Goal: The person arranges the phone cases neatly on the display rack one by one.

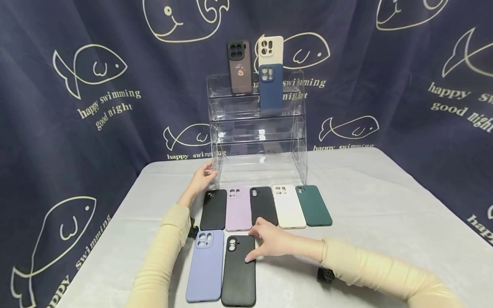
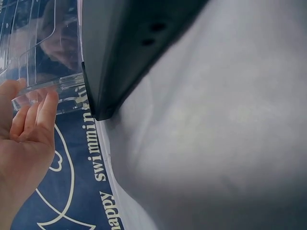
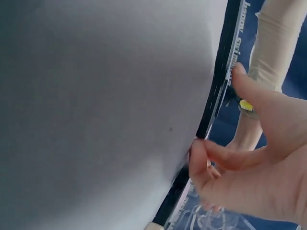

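On the white table, a black phone case (image 1: 239,273) lies flat in the near row beside a periwinkle phone case (image 1: 205,269). My right hand (image 1: 275,239) is at its upper right corner, the thumb touching the right edge and the fingers bent near the top. In the right wrist view this hand (image 3: 254,163) has thumb and fingers spread apart along the dark edge. My left hand (image 1: 201,179) holds the left side of a clear tiered display rack (image 1: 262,164). The left wrist view shows that hand (image 2: 29,143) with thumb and fingers about the transparent edge.
A far row holds a black case (image 1: 213,209), a lilac case (image 1: 238,209), another black case (image 1: 263,207), a white case (image 1: 289,207) and a green case (image 1: 313,205). On the rack's upper tiers stand a dark translucent case (image 1: 240,77), a cream case (image 1: 275,53) and a blue case (image 1: 271,92).
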Available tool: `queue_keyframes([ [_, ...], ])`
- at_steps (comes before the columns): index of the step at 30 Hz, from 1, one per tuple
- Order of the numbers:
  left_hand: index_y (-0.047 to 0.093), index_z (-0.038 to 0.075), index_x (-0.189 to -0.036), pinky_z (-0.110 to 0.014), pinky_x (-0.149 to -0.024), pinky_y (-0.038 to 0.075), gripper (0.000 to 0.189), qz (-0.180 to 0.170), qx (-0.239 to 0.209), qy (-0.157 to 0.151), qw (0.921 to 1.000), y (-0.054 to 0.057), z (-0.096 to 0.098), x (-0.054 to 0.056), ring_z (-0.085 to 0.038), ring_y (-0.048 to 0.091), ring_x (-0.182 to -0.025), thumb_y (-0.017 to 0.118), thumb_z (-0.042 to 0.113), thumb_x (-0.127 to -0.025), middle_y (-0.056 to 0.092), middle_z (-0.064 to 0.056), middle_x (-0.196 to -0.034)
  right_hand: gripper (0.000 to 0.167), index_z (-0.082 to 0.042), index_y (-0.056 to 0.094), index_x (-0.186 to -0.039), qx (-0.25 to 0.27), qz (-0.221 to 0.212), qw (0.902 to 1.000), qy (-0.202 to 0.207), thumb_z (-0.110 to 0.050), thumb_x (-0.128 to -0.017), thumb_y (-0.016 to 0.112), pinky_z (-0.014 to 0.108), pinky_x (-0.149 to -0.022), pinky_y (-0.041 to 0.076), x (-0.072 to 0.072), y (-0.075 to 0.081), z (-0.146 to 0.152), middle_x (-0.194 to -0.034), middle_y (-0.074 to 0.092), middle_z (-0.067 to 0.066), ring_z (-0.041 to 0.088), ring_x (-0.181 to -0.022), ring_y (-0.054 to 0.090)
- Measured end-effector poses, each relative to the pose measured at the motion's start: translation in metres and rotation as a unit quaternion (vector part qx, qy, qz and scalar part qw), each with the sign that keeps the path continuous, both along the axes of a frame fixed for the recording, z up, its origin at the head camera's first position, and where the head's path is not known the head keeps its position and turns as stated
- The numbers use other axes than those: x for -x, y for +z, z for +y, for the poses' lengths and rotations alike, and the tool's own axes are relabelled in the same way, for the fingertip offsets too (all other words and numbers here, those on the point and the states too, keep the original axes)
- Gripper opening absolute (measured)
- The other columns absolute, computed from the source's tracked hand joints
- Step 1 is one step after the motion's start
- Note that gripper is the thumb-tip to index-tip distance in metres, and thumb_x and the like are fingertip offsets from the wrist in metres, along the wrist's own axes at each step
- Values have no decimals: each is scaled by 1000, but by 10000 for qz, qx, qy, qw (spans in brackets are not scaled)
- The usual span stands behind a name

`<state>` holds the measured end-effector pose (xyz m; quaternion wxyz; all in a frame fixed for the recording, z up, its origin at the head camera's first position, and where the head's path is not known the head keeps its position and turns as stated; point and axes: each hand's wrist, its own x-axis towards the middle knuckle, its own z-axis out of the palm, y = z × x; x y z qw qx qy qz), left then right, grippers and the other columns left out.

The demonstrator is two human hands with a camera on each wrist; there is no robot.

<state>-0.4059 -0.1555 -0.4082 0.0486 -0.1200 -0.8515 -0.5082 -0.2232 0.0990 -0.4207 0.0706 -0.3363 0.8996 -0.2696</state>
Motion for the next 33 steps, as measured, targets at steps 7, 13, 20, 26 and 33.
queue_keyframes([
  [7,34,-3,-141,-45,-103,44,54,16,-38,17,10000,-3,1,0,-39,49,-123,56,13,-94,45,-28,-136,52,-3,54,-94,255,-280,9993,-2,-33,-66,84,18,-64,41,1,0,3,-86,46,0,6,-74,41],
  [13,32,-6,-141,-46,-103,44,55,-27,-122,-33,9999,1,3,-5,-42,48,-123,55,10,-94,43,-30,-136,43,-2,53,-99,1111,-1146,9869,-215,-19,-71,81,16,-60,43,11,10,12,-80,53,1,7,-68,49],
  [20,31,-4,-142,-44,-103,45,57,27,-91,-4,10000,-2,1,-1,-40,49,-122,56,12,-93,43,-28,-136,30,7,55,-106,2168,-1841,9583,-264,-6,-83,68,36,-74,59,22,31,30,-87,55,7,12,-73,62],
  [26,31,-4,-142,-44,-103,45,56,13,-146,-19,9999,-4,1,0,-40,49,-122,55,10,-94,43,-29,-136,28,4,57,-109,2541,-1699,9515,-356,-9,-86,66,46,-80,57,28,47,48,-91,57,10,18,-79,64],
  [33,31,-4,-142,-44,-103,45,56,-9,-95,-11,10000,-4,-1,1,-40,48,-123,55,12,-94,43,-28,-137,32,-2,59,-115,2563,-1095,9575,-737,-14,-86,66,34,-81,57,42,81,68,-89,65,8,18,-81,66],
])
